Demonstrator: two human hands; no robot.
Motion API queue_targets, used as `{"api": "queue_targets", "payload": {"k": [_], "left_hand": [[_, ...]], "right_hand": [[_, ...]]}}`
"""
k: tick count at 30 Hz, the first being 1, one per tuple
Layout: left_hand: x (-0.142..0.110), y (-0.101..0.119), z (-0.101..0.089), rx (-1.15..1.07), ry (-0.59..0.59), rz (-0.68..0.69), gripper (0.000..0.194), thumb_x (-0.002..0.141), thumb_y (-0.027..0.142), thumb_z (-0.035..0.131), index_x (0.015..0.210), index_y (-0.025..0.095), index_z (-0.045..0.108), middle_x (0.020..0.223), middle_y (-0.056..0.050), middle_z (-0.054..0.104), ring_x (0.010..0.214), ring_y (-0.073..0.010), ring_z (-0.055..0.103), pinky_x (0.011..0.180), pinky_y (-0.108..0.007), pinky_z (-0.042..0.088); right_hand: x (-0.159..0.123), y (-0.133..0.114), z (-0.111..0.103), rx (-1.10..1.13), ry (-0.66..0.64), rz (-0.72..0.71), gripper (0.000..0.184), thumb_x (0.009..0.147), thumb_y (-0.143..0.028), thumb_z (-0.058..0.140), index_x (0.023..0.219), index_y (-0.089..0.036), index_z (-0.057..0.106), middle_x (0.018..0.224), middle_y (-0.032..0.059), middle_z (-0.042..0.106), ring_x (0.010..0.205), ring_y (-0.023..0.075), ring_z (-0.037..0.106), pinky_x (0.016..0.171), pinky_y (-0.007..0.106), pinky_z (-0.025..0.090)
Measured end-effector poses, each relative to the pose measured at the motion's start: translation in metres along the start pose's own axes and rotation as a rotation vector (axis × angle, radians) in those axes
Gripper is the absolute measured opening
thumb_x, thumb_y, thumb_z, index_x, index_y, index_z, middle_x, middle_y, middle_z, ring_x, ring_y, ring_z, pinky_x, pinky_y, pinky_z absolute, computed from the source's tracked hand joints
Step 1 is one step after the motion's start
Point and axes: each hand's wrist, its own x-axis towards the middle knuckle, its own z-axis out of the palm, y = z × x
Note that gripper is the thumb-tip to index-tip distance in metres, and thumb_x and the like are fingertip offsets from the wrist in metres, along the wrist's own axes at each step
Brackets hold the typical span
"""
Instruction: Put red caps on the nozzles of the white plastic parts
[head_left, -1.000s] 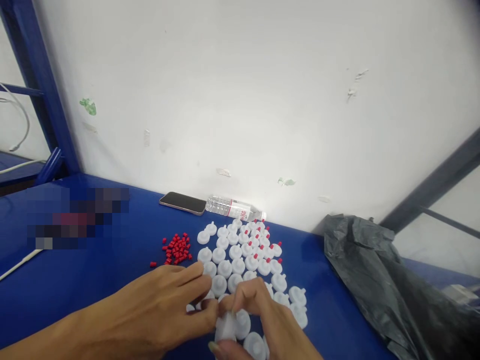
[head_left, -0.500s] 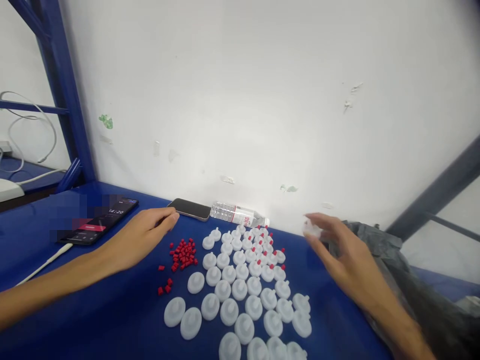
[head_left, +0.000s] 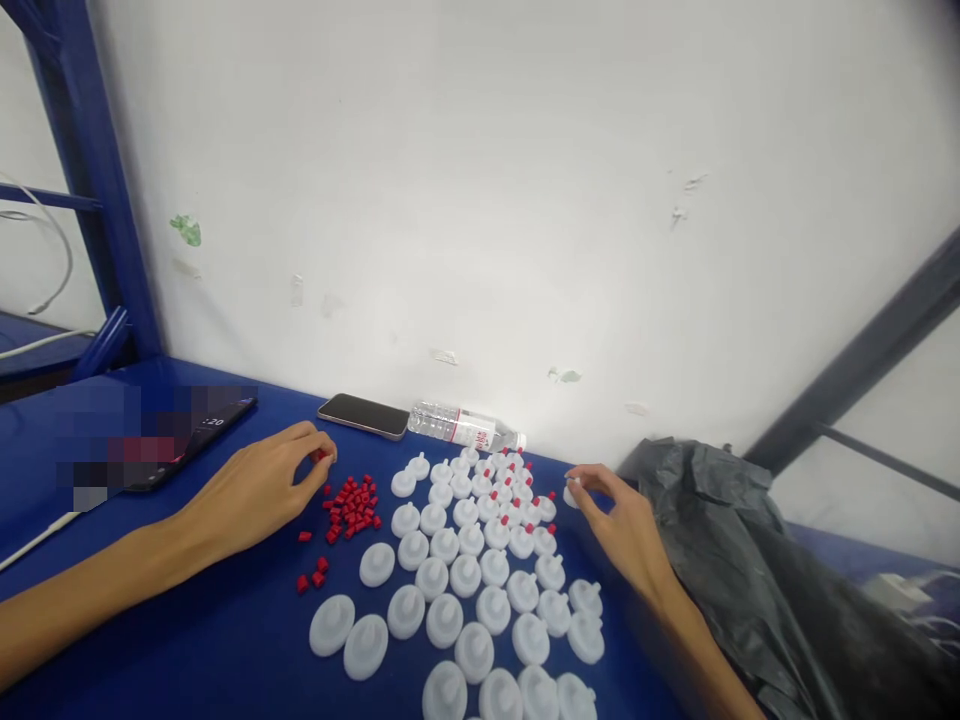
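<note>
My left hand [head_left: 274,483] is beside a loose pile of small red caps [head_left: 349,510], its thumb and forefinger curled together around one red cap [head_left: 320,456], of which only a bit shows. My right hand [head_left: 616,518] pinches a round white plastic disc with a short nozzle [head_left: 572,492], partly covered by the fingertips, at the far right of the group. Between the hands, many similar white discs [head_left: 465,573] sit in uneven rows, nozzles mostly up. Several at the back right carry red caps [head_left: 551,529] on their nozzles.
Along the white wall lie a clear plastic bottle [head_left: 469,430] and a dark phone [head_left: 364,415]. Another phone [head_left: 225,418] with a white cable is at the left on the blue table [head_left: 202,640]. A black plastic bag [head_left: 712,540] stands right of my right arm.
My right hand has come left and down toward the discs with the white disc in its fingers. My left hand has dipped to the red pile and closed on a cap. The view has shifted slightly.
</note>
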Motion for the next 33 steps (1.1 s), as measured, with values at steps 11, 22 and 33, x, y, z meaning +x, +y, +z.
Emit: {"api": "queue_targets", "payload": {"k": [11, 22, 33], "left_hand": [[-0.002, 0.005, -0.002, -0.027, -0.021, 0.094, 0.018, 0.072, 0.046, 0.049, 0.073, 0.033, 0.061, 0.064, 0.012, 0.065, 0.05, -0.0121, 0.054, 0.052, -0.025, 0.041], [-0.008, 0.004, -0.008, 0.049, -0.233, 0.265, 0.019, 0.079, 0.038, 0.056, 0.062, 0.031, 0.054, 0.059, 0.013, 0.058, 0.049, -0.01, 0.049, 0.052, -0.024, 0.033], [-0.01, 0.005, -0.007, 0.042, -0.321, 0.3, 0.029, 0.085, 0.045, 0.053, 0.06, 0.031, 0.052, 0.055, 0.013, 0.054, 0.048, -0.0098, 0.048, 0.05, -0.025, 0.029]], "right_hand": [[-0.002, 0.006, -0.011, 0.09, -0.342, -0.058, 0.015, 0.08, -0.039, 0.063, 0.079, -0.023, 0.063, 0.075, -0.0024, 0.068, 0.07, 0.0164, 0.063, 0.07, 0.029, 0.049], [-0.005, -0.01, -0.015, 0.093, -0.457, -0.08, 0.024, 0.082, -0.049, 0.064, 0.09, -0.028, 0.073, 0.1, 0.0023, 0.072, 0.096, 0.0232, 0.063, 0.089, 0.036, 0.046], [-0.006, -0.017, -0.019, 0.284, -0.388, 0.028, 0.028, 0.081, -0.051, 0.064, 0.078, -0.023, 0.062, 0.102, 0.0063, 0.072, 0.097, 0.0248, 0.064, 0.089, 0.036, 0.048]]}}
